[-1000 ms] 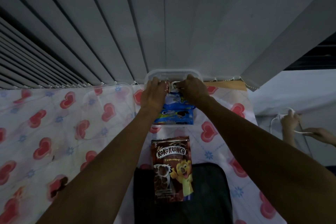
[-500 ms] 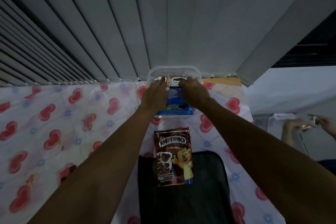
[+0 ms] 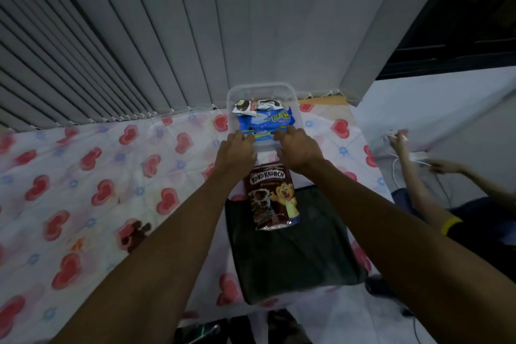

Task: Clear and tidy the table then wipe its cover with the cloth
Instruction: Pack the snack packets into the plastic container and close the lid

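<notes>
A clear plastic container (image 3: 259, 86) stands at the far edge of the heart-print table cover (image 3: 97, 176), against the blinds. Blue biscuit packs (image 3: 268, 119) and small white snack packets (image 3: 245, 107) lie inside it. My left hand (image 3: 237, 149) and my right hand (image 3: 300, 148) sit side by side at its near rim, fingers curled over the edge. A brown Koko Krunch pouch (image 3: 269, 198) lies just below my hands, partly on a dark folded cloth (image 3: 293, 257) at the table's near edge.
A clear lid (image 3: 178, 123) lies left of the container. A brown stain (image 3: 135, 234) marks the cover at the left. Grey vertical blinds (image 3: 139, 36) close off the far side. Another person's hands (image 3: 399, 139) handle a white cable at the right.
Both my hands have drawn back from deep inside the container to its near rim. The packets at the back now show uncovered. The view has shifted down and closer.
</notes>
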Motion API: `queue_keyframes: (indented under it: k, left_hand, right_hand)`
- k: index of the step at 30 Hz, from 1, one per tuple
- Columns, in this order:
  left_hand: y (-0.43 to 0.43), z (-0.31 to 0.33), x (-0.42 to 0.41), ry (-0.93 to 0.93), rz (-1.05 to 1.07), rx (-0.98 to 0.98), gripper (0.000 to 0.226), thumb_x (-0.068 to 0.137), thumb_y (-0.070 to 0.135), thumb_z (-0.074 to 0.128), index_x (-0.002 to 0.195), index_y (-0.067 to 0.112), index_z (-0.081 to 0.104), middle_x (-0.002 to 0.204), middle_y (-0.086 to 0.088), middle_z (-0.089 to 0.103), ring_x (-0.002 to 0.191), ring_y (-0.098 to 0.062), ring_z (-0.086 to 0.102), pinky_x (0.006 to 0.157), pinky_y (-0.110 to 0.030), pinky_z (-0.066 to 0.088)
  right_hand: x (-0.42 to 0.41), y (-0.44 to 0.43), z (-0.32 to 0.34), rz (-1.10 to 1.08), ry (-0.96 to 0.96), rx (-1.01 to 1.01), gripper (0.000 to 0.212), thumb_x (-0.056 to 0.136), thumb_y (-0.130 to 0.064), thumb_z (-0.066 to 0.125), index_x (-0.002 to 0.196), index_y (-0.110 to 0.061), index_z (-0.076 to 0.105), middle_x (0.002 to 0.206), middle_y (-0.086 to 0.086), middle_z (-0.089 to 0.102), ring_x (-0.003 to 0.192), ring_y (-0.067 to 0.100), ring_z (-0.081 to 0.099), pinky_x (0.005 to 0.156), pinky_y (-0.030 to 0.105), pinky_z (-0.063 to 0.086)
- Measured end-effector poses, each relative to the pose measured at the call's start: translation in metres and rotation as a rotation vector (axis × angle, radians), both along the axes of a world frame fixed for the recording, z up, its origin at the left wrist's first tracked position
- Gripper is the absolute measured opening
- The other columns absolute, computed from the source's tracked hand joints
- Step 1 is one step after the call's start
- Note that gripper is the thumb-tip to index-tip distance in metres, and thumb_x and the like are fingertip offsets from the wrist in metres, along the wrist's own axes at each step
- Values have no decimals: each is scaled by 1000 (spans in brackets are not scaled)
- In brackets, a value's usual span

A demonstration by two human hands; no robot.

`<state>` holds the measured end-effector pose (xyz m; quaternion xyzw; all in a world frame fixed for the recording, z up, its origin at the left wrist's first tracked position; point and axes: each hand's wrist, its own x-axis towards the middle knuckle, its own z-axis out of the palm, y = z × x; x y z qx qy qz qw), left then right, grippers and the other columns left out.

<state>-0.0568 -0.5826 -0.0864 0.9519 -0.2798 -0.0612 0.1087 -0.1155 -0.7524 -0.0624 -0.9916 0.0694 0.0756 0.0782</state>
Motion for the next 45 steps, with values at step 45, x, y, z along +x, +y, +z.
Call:
queue_keyframes:
  k: [45]
  left_hand:
    - [67, 75, -58, 479, 221, -448, 40, 83, 8, 79, 118, 11, 61, 86, -3, 65, 78, -19, 65, 59, -24, 48]
  right_hand:
    - [-59, 20, 60, -242, 143, 441, 50, 87, -36, 75, 129, -17, 55, 109, 6, 64, 73, 11, 60, 51, 19, 46]
